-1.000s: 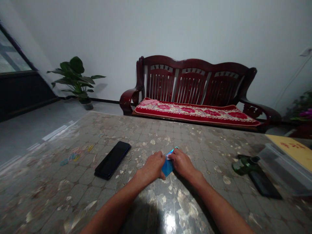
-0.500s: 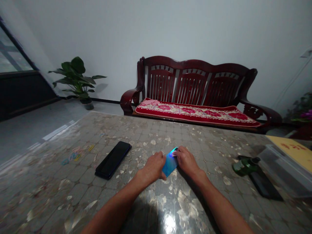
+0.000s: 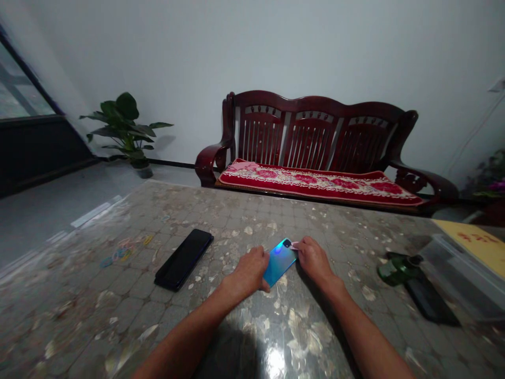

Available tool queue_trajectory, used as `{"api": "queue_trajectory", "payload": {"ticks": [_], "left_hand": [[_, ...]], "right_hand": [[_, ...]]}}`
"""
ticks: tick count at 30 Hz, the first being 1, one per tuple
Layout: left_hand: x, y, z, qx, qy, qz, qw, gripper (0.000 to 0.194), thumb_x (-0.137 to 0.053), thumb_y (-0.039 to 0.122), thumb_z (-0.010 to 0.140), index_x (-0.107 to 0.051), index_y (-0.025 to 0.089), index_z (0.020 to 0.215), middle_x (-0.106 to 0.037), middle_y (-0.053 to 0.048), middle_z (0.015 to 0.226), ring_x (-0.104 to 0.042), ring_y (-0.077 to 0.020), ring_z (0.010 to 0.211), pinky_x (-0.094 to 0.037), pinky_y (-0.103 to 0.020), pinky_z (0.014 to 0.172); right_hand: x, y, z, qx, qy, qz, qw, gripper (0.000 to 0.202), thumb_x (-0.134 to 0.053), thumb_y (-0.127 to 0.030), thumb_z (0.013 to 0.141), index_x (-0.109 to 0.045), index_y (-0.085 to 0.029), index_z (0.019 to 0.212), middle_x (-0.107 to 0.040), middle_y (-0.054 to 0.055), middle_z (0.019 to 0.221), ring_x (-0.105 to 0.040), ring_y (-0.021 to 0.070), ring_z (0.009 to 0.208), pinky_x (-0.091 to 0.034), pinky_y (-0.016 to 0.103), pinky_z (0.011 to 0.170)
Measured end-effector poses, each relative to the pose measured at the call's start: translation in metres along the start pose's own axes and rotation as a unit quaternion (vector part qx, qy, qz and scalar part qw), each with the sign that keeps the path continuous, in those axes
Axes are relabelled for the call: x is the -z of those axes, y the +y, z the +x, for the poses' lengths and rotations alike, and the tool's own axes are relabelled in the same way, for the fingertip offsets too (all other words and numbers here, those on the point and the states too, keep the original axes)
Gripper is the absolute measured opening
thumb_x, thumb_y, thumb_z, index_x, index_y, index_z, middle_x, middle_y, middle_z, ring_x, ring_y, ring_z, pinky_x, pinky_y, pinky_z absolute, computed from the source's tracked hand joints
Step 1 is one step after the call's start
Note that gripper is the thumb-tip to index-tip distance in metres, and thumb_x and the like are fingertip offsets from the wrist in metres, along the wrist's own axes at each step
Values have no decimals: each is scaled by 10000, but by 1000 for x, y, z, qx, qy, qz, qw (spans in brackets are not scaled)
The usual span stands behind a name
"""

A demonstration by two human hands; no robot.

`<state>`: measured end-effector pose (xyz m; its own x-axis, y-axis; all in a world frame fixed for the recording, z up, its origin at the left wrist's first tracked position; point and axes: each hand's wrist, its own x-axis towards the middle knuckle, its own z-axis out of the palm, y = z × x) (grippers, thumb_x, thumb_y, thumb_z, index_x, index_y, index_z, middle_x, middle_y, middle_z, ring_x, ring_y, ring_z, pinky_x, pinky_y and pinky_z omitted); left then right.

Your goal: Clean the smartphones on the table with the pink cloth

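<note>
A shiny blue smartphone [image 3: 281,263] lies back side up on the table, its dark camera block at the far corner. My left hand [image 3: 250,267] grips the phone along its left edge, thumb at the near end and fingers on the far side. My right hand [image 3: 313,258] is closed in a pinch on a small whitish wipe [image 3: 294,246], which pokes out from the fingertips beside the camera block. Whether the wipe is paper or cloth, I cannot tell. To the left of my left hand rests a black smartphone [image 3: 184,259], screen up.
Several coloured rubber bands [image 3: 124,250] lie at the left. On the right are a green bottle [image 3: 398,269] on its side, a dark phone-like slab [image 3: 430,300] and a clear plastic box [image 3: 465,284] under a yellow sheet [image 3: 473,239]. A wooden bench [image 3: 307,137] stands behind the table.
My right hand has slid right with the wipe, from over the phone's camera corner to its right edge, uncovering the camera block. My left hand stays on the phone.
</note>
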<state>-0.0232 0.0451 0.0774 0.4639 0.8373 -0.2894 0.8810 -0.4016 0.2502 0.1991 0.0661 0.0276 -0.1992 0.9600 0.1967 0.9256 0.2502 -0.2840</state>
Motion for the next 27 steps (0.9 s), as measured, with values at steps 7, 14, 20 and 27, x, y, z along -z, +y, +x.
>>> {"api": "queue_trajectory", "payload": {"ticks": [7, 14, 20, 27], "left_hand": [[-6, -1, 1, -6, 14, -1, 1000, 670, -907, 349, 650, -619, 146, 1220, -594, -158, 1264, -569, -335, 1177, -473, -356, 941], [-3, 6, -3, 4, 16, 3, 1000, 715, -906, 362, 668, -595, 98, 1256, -597, -176, 1266, -579, -318, 1164, -455, -340, 962], [-5, 8, -3, 12, 23, -8, 1000, 694, -906, 363, 665, -604, 117, 1240, -599, -171, 1264, -579, -328, 1160, -455, -350, 955], [-6, 11, -2, 31, 23, -6, 999, 703, -908, 387, 658, -603, 123, 1233, -605, -172, 1258, -589, -338, 1155, -463, -371, 958]], "right_hand": [[-1, -4, -9, 89, -26, 56, 994, 310, -507, -79, 916, -768, -215, 1015, -639, 68, 950, -580, 184, 910, -439, 249, 809], [-2, 1, -5, 46, -5, 25, 999, 296, -501, -96, 934, -773, -194, 999, -621, 75, 894, -577, 194, 884, -437, 261, 792], [-2, -4, -8, 104, -21, 58, 993, 294, -514, -91, 929, -765, -219, 1013, -634, 64, 937, -578, 184, 904, -438, 255, 806], [-7, -11, -13, 96, -10, 69, 993, 288, -509, -74, 918, -763, -195, 981, -621, 64, 897, -576, 180, 871, -438, 255, 782]]}}
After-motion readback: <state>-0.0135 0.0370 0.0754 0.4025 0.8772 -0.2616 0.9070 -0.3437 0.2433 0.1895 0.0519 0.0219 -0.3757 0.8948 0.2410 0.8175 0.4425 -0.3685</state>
